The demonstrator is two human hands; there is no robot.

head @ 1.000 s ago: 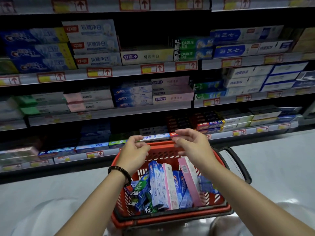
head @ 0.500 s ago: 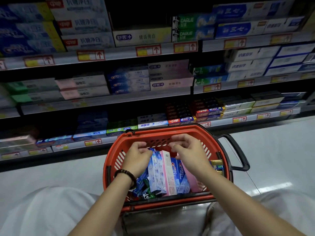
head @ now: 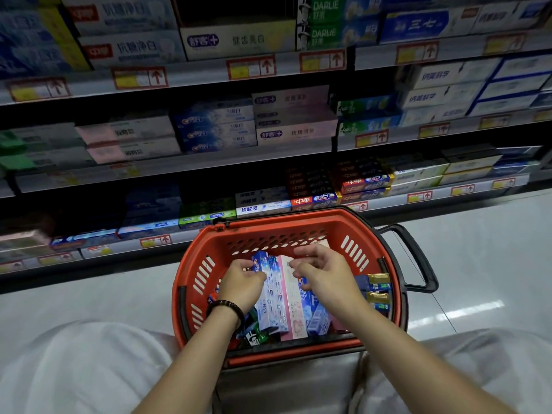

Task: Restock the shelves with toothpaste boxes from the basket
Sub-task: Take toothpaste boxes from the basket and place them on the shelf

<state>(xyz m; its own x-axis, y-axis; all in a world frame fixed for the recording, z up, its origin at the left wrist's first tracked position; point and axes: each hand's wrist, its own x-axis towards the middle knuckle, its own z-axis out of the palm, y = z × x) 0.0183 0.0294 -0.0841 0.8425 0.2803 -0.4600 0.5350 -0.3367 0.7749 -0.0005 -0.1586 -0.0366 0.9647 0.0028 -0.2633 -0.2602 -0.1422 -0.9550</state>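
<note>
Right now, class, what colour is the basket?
The basket is orange-red; clearest in the head view.

One red basket (head: 337, 227) is counted at 6 o'clock, two hands (left hand (head: 242, 283), right hand (head: 325, 273)) within it, one bracelet (head: 227, 307), and three shelves (head: 194, 76) at 12 o'clock.

light: dim, shelves (head: 209, 161) shadowed | glare: streak on floor (head: 478, 264) | edges: blurred, wide-angle bend
</note>
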